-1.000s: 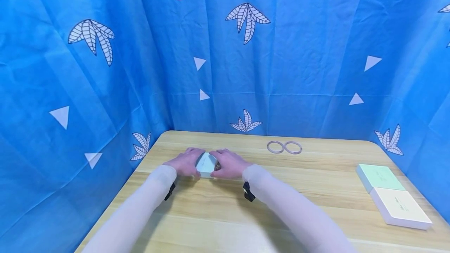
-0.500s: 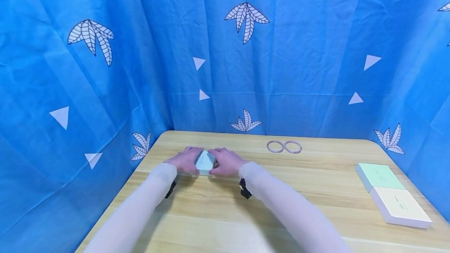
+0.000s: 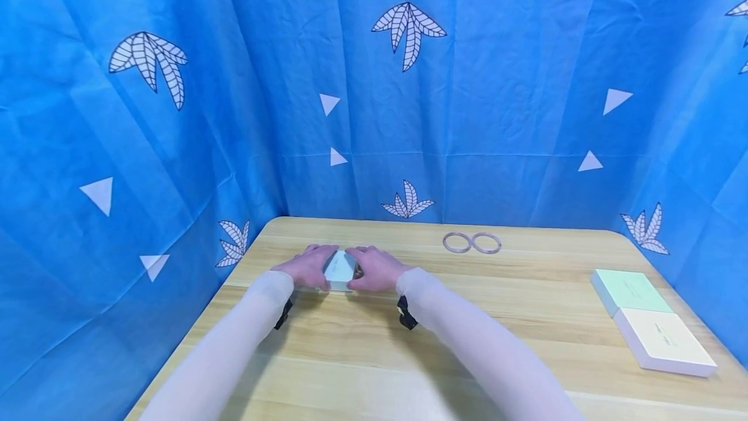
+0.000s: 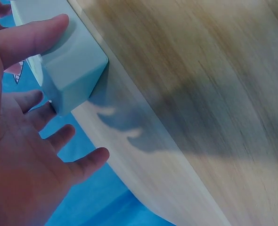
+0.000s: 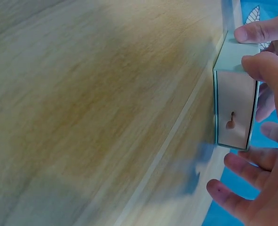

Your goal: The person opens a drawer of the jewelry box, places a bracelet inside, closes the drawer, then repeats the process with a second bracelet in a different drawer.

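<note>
A small pale-blue drawer box [image 3: 341, 266] lies on the wooden table, towards its back left, between the two hands. My left hand [image 3: 308, 267] grips its left part, the thumb [image 4: 35, 37] on the near side in the left wrist view. My right hand [image 3: 378, 269] holds the other end, thumb on the near side and fingers towards the far side. In the right wrist view, the box's end [image 5: 235, 106] shows a pale drawer front with a small brown pull tab [image 5: 231, 121]. The left thumb rests farther along the same side. The hands partly hide the box.
Two thin purplish rings [image 3: 487, 243] lie side by side at the table's back. On the right, a mint-green box [image 3: 633, 291] and a cream box [image 3: 665, 338] touch. A blue patterned curtain [image 3: 497, 115] encloses the table's back and sides.
Both hands and the pale-blue box shifted slightly away and to the left, mostly in the first half second. Since then they have stayed nearly still, both hands keeping their hold.
</note>
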The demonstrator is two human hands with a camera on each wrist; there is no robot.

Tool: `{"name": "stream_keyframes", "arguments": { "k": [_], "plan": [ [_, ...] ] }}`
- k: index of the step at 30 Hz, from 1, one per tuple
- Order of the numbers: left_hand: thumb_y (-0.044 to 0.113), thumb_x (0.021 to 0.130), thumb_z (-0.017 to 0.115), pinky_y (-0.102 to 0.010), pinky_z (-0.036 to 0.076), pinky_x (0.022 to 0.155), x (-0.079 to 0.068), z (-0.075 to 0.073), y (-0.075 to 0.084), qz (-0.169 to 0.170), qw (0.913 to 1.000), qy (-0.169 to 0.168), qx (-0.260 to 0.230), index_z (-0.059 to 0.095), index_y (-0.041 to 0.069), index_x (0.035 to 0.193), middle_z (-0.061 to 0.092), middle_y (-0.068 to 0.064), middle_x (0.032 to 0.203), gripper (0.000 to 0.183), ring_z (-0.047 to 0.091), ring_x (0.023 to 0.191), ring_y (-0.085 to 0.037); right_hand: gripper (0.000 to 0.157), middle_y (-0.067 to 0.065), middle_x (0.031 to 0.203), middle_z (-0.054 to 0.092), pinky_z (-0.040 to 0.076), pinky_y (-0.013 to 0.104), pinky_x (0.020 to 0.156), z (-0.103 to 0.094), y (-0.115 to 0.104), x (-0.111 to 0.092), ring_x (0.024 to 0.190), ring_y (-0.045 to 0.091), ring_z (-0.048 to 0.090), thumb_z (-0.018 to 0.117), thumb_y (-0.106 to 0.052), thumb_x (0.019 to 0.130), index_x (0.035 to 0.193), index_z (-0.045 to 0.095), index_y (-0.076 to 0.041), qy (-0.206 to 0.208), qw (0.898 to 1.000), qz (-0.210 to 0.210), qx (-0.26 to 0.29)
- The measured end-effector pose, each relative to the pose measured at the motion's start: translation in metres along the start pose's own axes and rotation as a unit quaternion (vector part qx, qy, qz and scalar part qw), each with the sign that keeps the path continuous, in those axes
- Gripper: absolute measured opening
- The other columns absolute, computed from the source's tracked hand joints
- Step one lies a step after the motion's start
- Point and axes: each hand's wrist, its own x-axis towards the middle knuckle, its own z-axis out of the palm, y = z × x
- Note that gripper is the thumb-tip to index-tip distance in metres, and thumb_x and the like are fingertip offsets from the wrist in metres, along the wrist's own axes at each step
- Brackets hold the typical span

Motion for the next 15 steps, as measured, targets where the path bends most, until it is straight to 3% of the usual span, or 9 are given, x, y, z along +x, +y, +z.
{"name": "stream_keyframes", "arguments": {
  "k": [9, 15],
  "plan": [
    [0.020, 0.075, 0.085, -0.062, 0.030, 0.114, 0.0023, 0.0013, 0.0008, -0.004, 1.0000, 0.000, 0.007, 0.031, 0.017, 0.159, 0.036, -0.007, 0.161, 0.101, 0.031, 0.143, -0.032, 0.088, 0.011, 0.149, 0.053, 0.051, 0.037, 0.100, 0.0023, 0.0051, 0.0016, 0.124, 0.025, 0.058, 0.075, -0.050, 0.086, 0.156, 0.037, -0.014, 0.003, 1.000, -0.002, 0.004],
    [0.033, 0.075, 0.087, -0.062, 0.031, 0.115, 0.0012, 0.0003, 0.0014, 0.035, 0.9994, 0.000, 0.007, 0.032, 0.013, 0.159, 0.034, -0.011, 0.162, 0.102, 0.028, 0.147, -0.037, 0.092, 0.016, 0.161, 0.036, 0.044, 0.048, 0.110, 0.0024, 0.0071, -0.0021, 0.141, 0.033, 0.046, 0.075, -0.053, 0.085, 0.158, 0.033, -0.017, -0.008, 0.999, 0.010, 0.033]
  ]
}}
